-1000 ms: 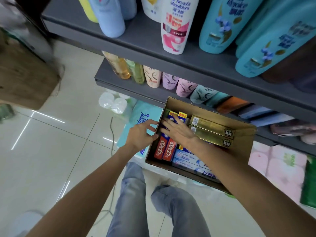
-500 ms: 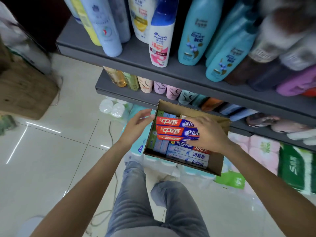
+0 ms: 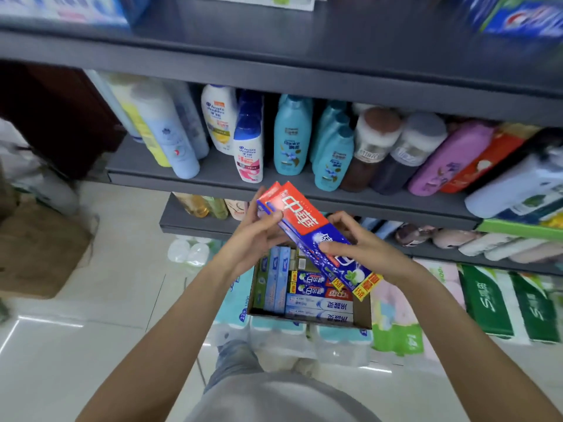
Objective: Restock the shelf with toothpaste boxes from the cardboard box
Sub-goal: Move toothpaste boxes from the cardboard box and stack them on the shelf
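Gripping red-and-blue toothpaste boxes (image 3: 316,239) above the cardboard box (image 3: 364,315), both hands' fingers (image 3: 338,246) front shampoo bottles (image 3: 288,138).

Head view, downward toward shelves (image 3: 274,184)

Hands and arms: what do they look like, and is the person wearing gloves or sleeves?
No gloves and no sleeves show. The left hand and right hand are bare, with no rings, and both arms are bare all the way to the edge of the picture. No watch or bracelet shows on either wrist. Lower down the person wears a grey top and blue jeans.
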Demonstrator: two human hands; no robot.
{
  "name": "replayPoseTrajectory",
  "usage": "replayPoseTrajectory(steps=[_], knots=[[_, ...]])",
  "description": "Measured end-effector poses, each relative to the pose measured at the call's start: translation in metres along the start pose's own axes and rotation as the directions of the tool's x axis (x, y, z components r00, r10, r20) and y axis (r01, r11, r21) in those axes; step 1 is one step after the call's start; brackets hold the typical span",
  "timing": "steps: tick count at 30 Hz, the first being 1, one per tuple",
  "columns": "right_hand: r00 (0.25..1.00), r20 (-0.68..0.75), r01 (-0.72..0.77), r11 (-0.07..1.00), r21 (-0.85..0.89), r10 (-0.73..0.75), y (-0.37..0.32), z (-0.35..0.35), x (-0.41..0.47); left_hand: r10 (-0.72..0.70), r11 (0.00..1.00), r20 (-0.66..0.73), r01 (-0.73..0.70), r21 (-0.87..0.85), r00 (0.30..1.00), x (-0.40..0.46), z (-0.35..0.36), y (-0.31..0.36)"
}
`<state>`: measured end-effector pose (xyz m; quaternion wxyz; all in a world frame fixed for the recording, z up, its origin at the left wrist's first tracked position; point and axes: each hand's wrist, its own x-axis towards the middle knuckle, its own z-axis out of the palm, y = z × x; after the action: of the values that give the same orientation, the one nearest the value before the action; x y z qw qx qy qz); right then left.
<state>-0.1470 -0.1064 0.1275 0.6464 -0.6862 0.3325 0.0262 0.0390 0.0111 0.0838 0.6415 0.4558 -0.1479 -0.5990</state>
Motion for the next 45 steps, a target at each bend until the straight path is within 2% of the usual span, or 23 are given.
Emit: replayPoseTrajectory(steps=[4, 9, 14, 18, 20, 23, 26, 28, 32, 34, 35, 36, 38, 41, 43, 45], knots=[[0.997, -0.03, 0.07, 0.995, 0.073, -0.068, -0.019, -0.007, -0.01, 0.118, 0.987, 0.01, -0.118, 0.111, 0.993, -0.005, 0.011, 0.016], [0.98, -0.086, 0.185, 0.98, 0.072, -0.179, -0.047, -0.01, -0.019, 0.247, 0.951, -0.093, -0.223, 0.214, 0.965, -0.017, 0.033, 0.038], [0.902, -0.242, 0.316, 0.929, -0.192, -0.357, -0.06, -0.023, -0.045, 0.368, 0.904, -0.181, -0.306, 0.299, 0.912, -0.031, 0.049, 0.053], [0.849, -0.288, 0.304, 0.854, -0.423, -0.444, -0.085, -0.051, -0.078, 0.505, 0.818, -0.173, -0.405, 0.409, 0.845, -0.042, 0.077, 0.083], [0.78, -0.327, 0.272, 0.76, -0.59, -0.534, -0.102, -0.067, -0.089, 0.581, 0.763, -0.153, -0.471, 0.443, 0.799, -0.039, 0.092, 0.105], [0.603, -0.401, 0.108, 0.568, -0.816, -0.69, -0.134, -0.09, -0.092, 0.656, 0.693, -0.095, -0.548, 0.468, 0.749, -0.026, 0.113, 0.142], [0.47, -0.403, -0.149, 0.38, -0.913, -0.785, -0.169, -0.119, -0.073, 0.688, 0.645, -0.034, -0.589, 0.486, 0.725, -0.006, 0.127, 0.176], [0.439, -0.359, -0.263, 0.264, -0.928, -0.824, -0.195, -0.143, -0.053, 0.679, 0.654, -0.018, -0.594, 0.469, 0.734, 0.012, 0.132, 0.194], [0.532, -0.206, -0.399, -0.029, -0.916, -0.821, -0.238, -0.189, 0.0, 0.666, 0.682, -0.027, -0.594, 0.427, 0.745, 0.051, 0.132, 0.223], [0.592, -0.182, -0.432, -0.119, -0.894, -0.785, -0.258, -0.205, 0.031, 0.669, 0.685, -0.035, -0.598, 0.415, 0.742, 0.067, 0.132, 0.237], [0.625, -0.194, -0.434, -0.129, -0.892, -0.756, -0.267, -0.212, 0.046, 0.674, 0.686, -0.039, -0.605, 0.405, 0.738, 0.074, 0.131, 0.244], [0.66, -0.227, -0.427, -0.109, -0.897, -0.716, -0.274, -0.219, 0.061, 0.68, 0.685, -0.048, -0.611, 0.396, 0.732, 0.08, 0.13, 0.25], [0.717, -0.311, -0.396, 0.002, -0.918, -0.624, -0.286, -0.231, 0.088, 0.683, 0.686, -0.071, -0.605, 0.405, 0.727, 0.091, 0.127, 0.261], [0.748, -0.387, -0.361, 0.159, -0.919, -0.54, -0.29, -0.244, 0.123, 0.675, 0.699, -0.095, -0.593, 0.4, 0.732, 0.102, 0.122, 0.271], [0.755, -0.396, -0.355, 0.182, -0.917, -0.522, -0.285, -0.249, 0.14, 0.657, 0.722, -0.113, -0.579, 0.379, 0.746, 0.107, 0.121, 0.273], [0.74, -0.402, -0.385, 0.151, -0.91, -0.54, -0.278, -0.25, 0.15, 0.644, 0.735, -0.127, -0.564, 0.376, 0.754, 0.112, 0.12, 0.275]])
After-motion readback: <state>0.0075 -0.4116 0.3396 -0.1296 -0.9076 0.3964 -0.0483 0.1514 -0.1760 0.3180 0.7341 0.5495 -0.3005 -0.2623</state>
